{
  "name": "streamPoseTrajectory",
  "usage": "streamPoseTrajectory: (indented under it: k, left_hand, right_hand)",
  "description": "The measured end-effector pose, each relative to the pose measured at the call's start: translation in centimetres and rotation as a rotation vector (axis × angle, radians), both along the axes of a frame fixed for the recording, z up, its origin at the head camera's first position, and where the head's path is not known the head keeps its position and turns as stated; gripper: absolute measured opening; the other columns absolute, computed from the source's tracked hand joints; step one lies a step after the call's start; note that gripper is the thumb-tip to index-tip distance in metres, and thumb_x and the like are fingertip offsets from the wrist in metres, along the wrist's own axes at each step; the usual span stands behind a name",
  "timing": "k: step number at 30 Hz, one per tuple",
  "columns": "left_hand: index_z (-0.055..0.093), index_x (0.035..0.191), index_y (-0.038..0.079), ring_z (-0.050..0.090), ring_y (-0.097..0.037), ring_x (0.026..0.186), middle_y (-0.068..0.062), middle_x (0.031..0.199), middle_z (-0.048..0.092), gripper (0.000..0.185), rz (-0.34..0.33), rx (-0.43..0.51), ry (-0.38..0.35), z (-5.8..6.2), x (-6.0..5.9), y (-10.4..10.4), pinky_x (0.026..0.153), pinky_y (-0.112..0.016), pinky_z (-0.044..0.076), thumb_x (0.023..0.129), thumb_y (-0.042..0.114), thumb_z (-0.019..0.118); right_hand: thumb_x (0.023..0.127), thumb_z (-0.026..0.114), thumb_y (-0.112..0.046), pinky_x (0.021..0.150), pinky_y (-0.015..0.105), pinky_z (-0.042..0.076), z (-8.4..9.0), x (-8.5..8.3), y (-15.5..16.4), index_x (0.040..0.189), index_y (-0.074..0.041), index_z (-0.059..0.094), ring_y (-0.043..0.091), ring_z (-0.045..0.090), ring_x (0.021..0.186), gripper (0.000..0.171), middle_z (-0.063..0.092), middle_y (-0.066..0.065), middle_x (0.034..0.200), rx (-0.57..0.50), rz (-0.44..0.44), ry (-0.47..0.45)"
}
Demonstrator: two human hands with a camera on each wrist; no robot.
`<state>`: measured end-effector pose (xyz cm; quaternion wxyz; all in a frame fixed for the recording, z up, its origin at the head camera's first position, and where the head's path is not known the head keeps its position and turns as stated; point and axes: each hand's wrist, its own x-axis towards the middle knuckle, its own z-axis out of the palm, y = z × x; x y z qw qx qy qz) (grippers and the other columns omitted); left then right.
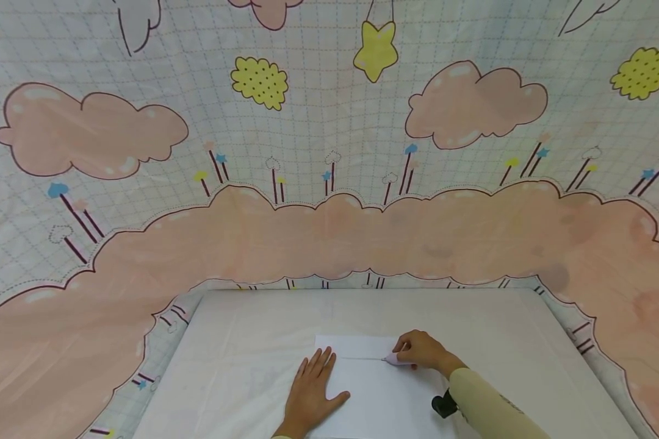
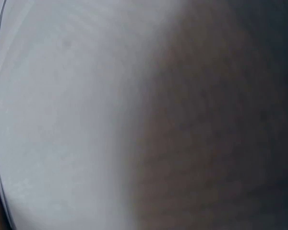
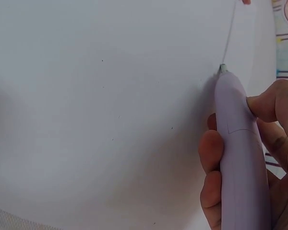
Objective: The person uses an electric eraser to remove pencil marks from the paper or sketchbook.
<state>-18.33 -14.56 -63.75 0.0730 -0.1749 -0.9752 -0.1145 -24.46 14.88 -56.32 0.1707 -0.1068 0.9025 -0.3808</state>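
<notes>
- right hand (image 1: 424,351): fingers curled around a pale lilac pen-shaped tool (image 3: 240,158), thumb on one side, fingertips (image 3: 265,102) on the other. the hand sits at 3 o'clock of the left hand, near it but apart.
- pen-shaped tool: in the right wrist view its tip touches the white sheet (image 1: 381,390); a thin grey line (image 3: 229,33) runs from the tip toward 12 o'clock in that view. in the head view the line shows as a faint horizontal mark running toward 9 o'clock from the tip.
- left hand (image 1: 312,393): laid flat, palm down, fingers straight and slightly spread, pressing on the white sheet at its 9 o'clock side. it holds nothing.
- white sheet: lies flat on the white table (image 1: 236,341), at the 6 o'clock edge of the head view, under both hands.
- left wrist view: blurred, only a pale surface and a dark shadow; nothing can be told from it.
- backdrop cloth (image 1: 329,183): gridded fabric with pink clouds, yellow clouds and a yellow star, hanging at 12 o'clock behind the table.
- right forearm: pale yellow sleeve (image 1: 489,408), with a black strap mount (image 1: 443,403) at the wrist.
</notes>
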Motion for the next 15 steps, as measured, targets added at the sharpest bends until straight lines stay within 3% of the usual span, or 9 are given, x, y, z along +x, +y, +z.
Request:
streamPoseTrajectory:
  k: [15]
  left_hand:
    - [0.041,0.151,0.017,0.028,-0.022,0.148,0.002,0.16,0.032,0.092,0.0,-0.02,0.004,-0.28,0.0,-0.04,0.12,-0.046,0.024,0.085,0.08,0.04]
  right_hand:
    - [0.085,0.074,-0.013,0.055,0.026,0.048,0.4,0.02,-0.49,0.09,-0.01,0.072,0.015,0.056,0.062,0.006,0.059,0.001,0.079,0.016,-0.011,-0.012]
